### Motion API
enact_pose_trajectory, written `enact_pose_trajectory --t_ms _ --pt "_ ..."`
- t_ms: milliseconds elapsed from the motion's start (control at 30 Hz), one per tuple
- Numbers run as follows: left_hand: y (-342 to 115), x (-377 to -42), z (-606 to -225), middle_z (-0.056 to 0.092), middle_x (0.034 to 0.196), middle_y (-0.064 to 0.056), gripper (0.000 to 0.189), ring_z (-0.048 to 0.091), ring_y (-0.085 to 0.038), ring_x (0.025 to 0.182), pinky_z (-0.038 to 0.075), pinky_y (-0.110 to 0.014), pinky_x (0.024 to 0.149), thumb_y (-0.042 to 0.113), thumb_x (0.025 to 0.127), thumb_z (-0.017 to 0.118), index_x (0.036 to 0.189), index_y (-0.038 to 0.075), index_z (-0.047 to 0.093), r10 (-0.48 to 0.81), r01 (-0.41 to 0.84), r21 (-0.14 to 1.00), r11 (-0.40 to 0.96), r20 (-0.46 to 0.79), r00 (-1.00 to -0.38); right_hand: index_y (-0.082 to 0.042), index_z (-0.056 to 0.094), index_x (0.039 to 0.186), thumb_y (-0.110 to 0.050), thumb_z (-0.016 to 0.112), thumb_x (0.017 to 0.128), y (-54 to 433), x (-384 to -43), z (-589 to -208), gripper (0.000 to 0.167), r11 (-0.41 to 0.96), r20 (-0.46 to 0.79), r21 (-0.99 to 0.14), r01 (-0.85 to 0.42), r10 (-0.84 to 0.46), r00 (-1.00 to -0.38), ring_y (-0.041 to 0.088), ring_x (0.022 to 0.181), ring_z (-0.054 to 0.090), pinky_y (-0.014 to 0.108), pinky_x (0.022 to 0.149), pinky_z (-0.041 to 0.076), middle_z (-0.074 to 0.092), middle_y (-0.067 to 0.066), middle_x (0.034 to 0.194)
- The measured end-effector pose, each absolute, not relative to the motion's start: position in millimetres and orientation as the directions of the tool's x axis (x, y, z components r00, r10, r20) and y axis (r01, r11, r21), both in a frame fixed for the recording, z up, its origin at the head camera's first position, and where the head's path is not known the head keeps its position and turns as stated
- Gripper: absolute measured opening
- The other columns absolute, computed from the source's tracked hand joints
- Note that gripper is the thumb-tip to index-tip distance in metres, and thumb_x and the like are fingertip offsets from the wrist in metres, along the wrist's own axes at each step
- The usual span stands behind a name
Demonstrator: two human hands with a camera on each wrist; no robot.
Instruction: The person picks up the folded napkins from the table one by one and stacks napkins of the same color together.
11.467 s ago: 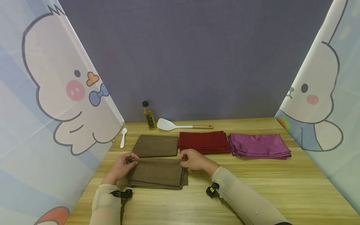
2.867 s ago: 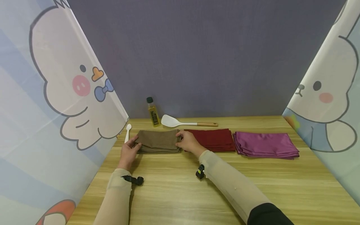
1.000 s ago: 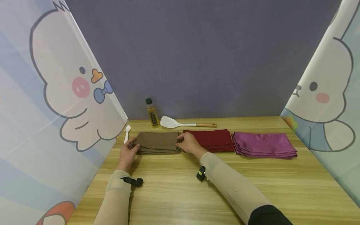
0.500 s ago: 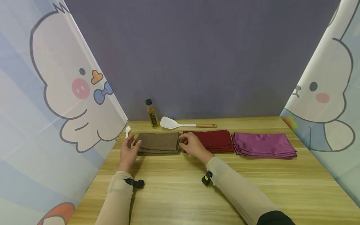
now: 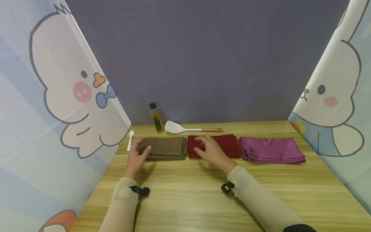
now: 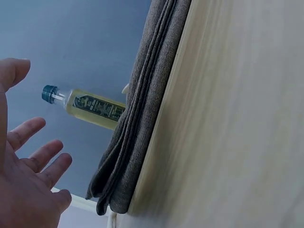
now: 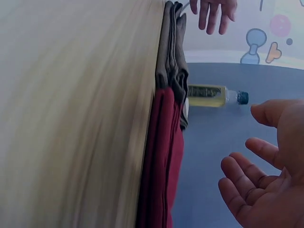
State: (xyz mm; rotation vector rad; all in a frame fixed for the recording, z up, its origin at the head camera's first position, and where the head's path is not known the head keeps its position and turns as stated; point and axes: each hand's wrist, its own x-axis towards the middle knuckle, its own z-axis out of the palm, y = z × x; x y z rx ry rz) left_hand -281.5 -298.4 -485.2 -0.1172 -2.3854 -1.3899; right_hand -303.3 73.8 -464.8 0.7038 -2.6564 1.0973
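Note:
A stack of folded brown cloths (image 5: pixel 165 147) lies on the left of the table, its near edge showing several layers in the left wrist view. My left hand (image 5: pixel 137 158) hovers at its left end, fingers spread and holding nothing. To the right sits a stack of folded dark red cloths (image 5: pixel 229 145). Above that stack's left part is my right hand (image 5: pixel 213 150), thumb apart from the loosely bent fingers, with nothing between them. In the right wrist view, the red stack (image 7: pixel 164 161) and the brown stack (image 7: pixel 172 52) meet end to end.
Folded purple satin cloths (image 5: pixel 271 149) lie at the right of the row. Behind the row are a small oil bottle (image 5: pixel 156 120) with a green cap and a white spatula (image 5: pixel 174 127) with a wooden handle. A white spoon (image 5: pixel 129 141) lies at the far left.
Earlier, both hands held a brown cloth in front of the brown stack, then laid it on top. They have since let go; the right hand has moved right, over the red cloths.

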Motion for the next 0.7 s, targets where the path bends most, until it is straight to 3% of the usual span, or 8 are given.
enact_pose_trajectory --t_ms 267,700 --pt "-289.2 -279.1 -481.0 0.034 0.163 -0.02 0.074 0.031 -0.042 0.15 0.025 -0.064 0.12 0.042 0.102 0.069 0.16 0.008 0.038 -0.041 0.245 0.803 0.543 0.317 -0.948 -0.015 0.062 0.144 -0.037 0.075 0.099 104.1 -292.0 -463.6 0.053 0.683 0.356 -0.508 -0.526 -0.39 -0.85 0.032 0.118 0.063 0.051 0.095 0.053 0.06 0.008 0.129" --pt "-285.4 -280.4 -479.2 0.037 0.161 -0.019 0.076 0.03 -0.043 0.15 0.027 -0.065 0.118 0.038 0.098 0.076 0.159 0.008 0.042 0.06 0.344 0.67 0.658 0.409 -0.91 -0.01 0.061 0.144 -0.036 0.076 0.098 170.9 -283.1 -470.7 0.055 0.716 0.362 -0.494 -0.493 -0.346 -0.866 0.036 0.117 0.062 0.062 0.099 0.047 0.06 0.014 0.133"
